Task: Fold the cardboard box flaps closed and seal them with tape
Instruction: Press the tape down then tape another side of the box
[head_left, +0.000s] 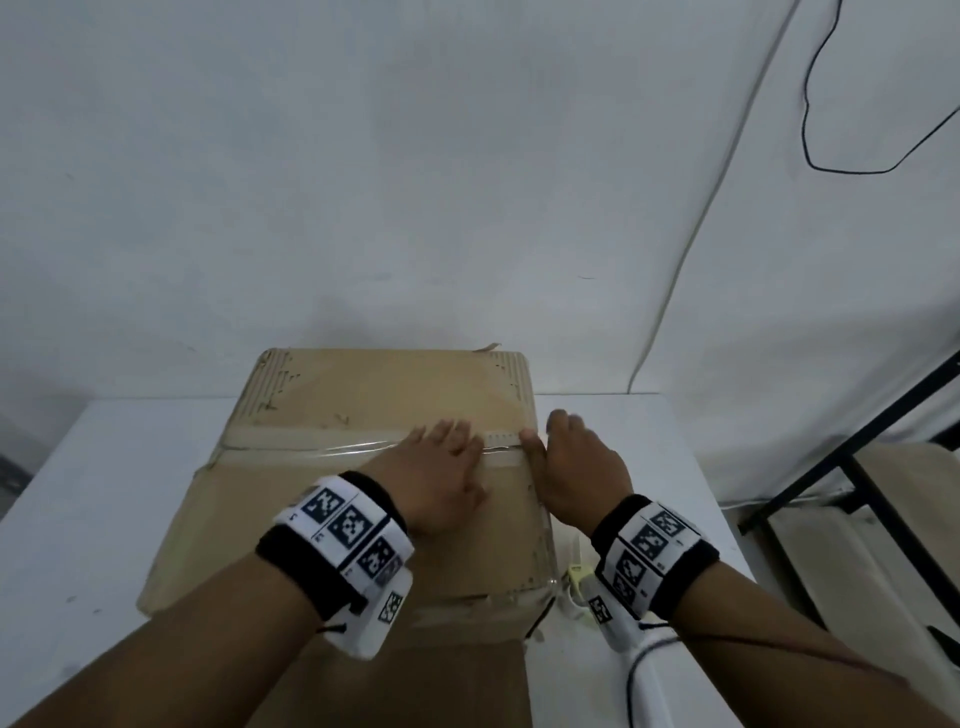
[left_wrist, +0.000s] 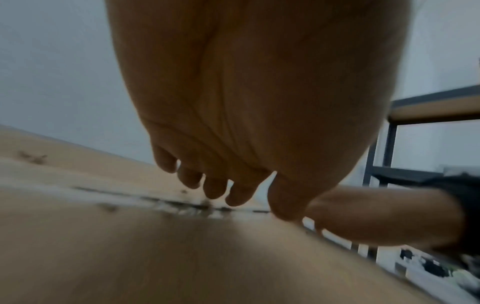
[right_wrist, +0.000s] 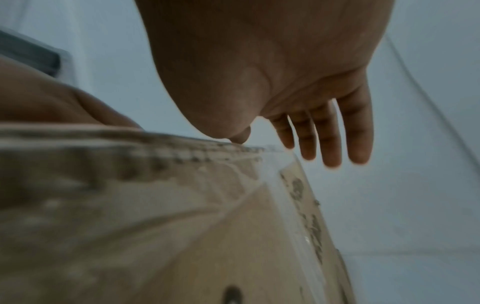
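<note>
A worn cardboard box (head_left: 311, 499) stands on the white table with its top flaps folded flat. A strip of clear tape (head_left: 311, 448) runs along the middle seam from left to right. My left hand (head_left: 441, 467) lies flat on the seam near its right end, fingers straight and pressing the tape (left_wrist: 182, 203). My right hand (head_left: 571, 462) sits at the box's right edge, thumb on the top edge (right_wrist: 241, 139) and straight fingers (right_wrist: 330, 139) hanging over the side. The box top (right_wrist: 130, 205) is blurred in the right wrist view.
The white table (head_left: 78, 493) extends left of the box. A small white item (head_left: 576, 571) lies on the table by the box's right side. A black-framed shelf (head_left: 857, 467) stands at the right. A white wall with a hanging black cable (head_left: 810, 104) is behind.
</note>
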